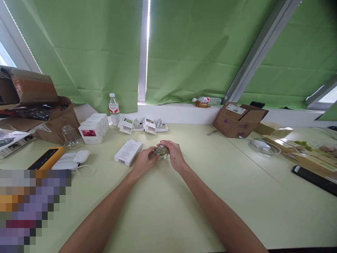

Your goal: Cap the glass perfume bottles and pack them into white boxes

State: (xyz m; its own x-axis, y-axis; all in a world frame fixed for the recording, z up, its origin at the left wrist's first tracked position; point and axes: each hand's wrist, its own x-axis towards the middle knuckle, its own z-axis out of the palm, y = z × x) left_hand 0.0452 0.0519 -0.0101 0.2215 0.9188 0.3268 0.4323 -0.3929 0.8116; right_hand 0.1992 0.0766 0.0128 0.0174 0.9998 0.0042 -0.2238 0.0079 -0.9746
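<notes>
Both my arms reach out over a pale green table [163, 211]. My left hand [144, 161] and my right hand [174, 154] close from either side on a small round glass bottle [161, 151] with a greenish tint, resting on the tabletop. The fingers of both hands curl around it. A white box [128, 152] with a barcode lies flat just left of my left hand.
White boxes [93, 129], a glass jar [70, 137] and a water bottle [114, 109] stand at the back left. Open small boxes with bottles [143, 124] sit behind. A cardboard box [238, 119] is at the back right, a white cable [263, 147] and a black bar [314, 178] to the right.
</notes>
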